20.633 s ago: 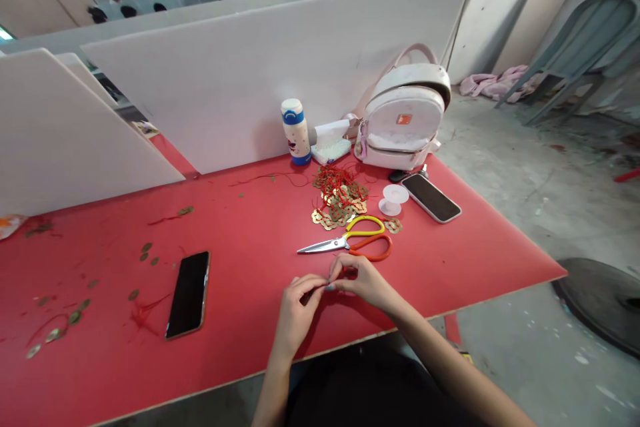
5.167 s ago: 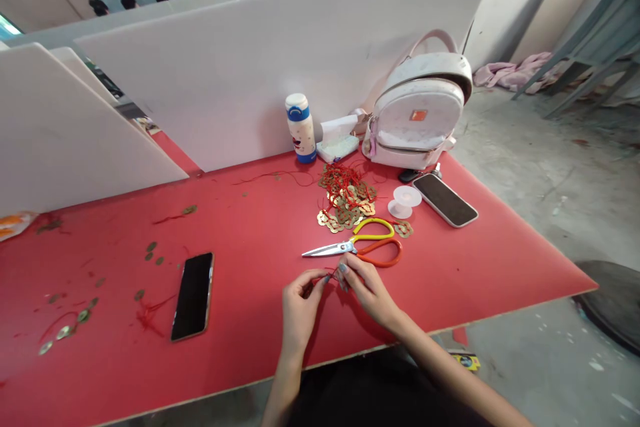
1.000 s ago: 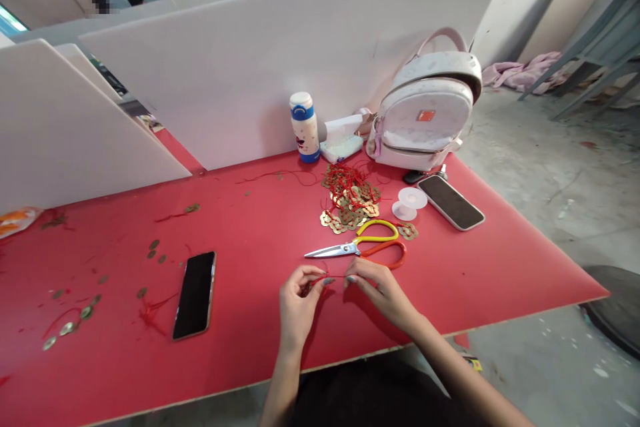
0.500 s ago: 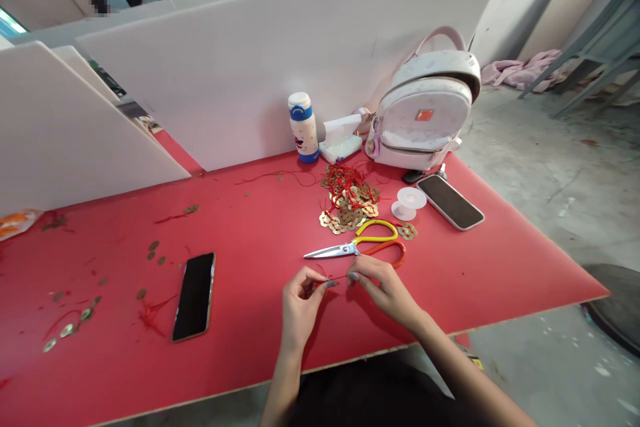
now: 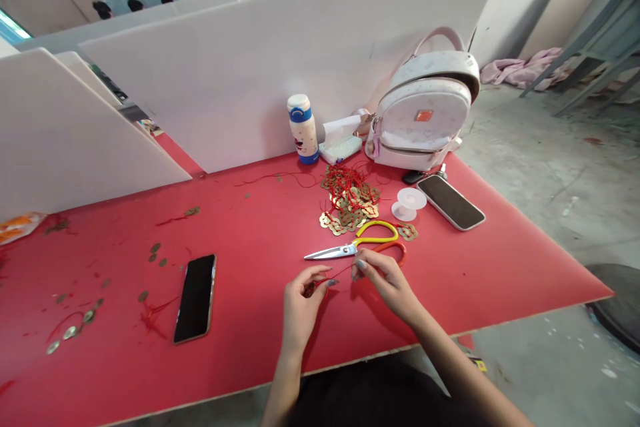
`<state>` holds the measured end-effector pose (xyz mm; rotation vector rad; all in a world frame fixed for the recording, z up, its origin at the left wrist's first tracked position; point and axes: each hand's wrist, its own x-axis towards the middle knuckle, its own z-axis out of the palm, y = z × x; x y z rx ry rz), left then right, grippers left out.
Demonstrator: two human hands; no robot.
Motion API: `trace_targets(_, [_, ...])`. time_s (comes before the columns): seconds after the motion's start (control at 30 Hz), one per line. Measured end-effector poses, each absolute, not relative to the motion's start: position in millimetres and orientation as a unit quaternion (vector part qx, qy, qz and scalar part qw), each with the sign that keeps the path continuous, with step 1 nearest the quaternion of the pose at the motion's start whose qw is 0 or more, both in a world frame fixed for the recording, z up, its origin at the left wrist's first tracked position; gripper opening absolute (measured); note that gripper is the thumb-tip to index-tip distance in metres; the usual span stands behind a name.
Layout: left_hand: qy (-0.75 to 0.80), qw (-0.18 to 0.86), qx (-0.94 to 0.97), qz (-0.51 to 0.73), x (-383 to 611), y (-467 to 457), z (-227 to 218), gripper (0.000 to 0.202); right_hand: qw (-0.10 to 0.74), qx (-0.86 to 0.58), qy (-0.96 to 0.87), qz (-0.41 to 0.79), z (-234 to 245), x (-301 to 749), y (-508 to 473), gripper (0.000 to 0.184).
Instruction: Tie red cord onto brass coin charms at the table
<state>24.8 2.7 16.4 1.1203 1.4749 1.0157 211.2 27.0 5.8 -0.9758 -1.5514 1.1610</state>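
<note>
A thin red cord (image 5: 342,273) runs between my two hands above the near part of the red table. My left hand (image 5: 305,300) is closed in a pinch on one end; something small and dark shows inside its fingers, too hidden to name. With thumb and fingers pressed together, my right hand (image 5: 383,280) grips the other end, close to the handles of the scissors (image 5: 333,252). The scissors lie with silver blades pointing left and yellow and orange handles. Beyond them is a pile of brass coin ornaments (image 5: 350,203) with red cords.
An empty white spool (image 5: 410,203) and a phone (image 5: 453,201) lie right of the pile; a backpack (image 5: 423,113) and bottle (image 5: 303,130) stand behind. Another phone (image 5: 195,299) and loose coins (image 5: 70,331) lie to the left. White panels (image 5: 240,80) line the back.
My right hand has moved slightly up and right, away from the left, and the stretch of red cord between them is longer. My left hand has hardly moved.
</note>
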Motion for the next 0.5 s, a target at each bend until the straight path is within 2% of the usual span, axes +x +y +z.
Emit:
trace_targets(0.13, [0.619, 0.477, 0.469, 0.411, 25.1, 3.7, 14.8, 0.015, 0.475, -0.47, -0.652, 0.358, -1.1, 212.7, 30.1, 0.024])
trace_targets(0.33, [0.611, 0.46, 0.481, 0.429, 23.1, 5.9, 9.2, 0.015, 0.528, -0.526, -0.655, 0.126, -1.4, 198.9, 13.7, 0.009])
trace_targets(0.4, [0.606, 0.467, 0.469, 0.441, 22.8, 6.7, 5.9, 0.016, 0.499, -0.515, -0.687, 0.116, -3.4, 191.3, 6.6, 0.006])
trace_targets(0.5, [0.601, 0.479, 0.457, 0.448, 23.6, 7.4, 2.4, 0.017, 0.439, -0.502, -0.724, 0.174, -10.4, 180.2, 1.0, 0.008])
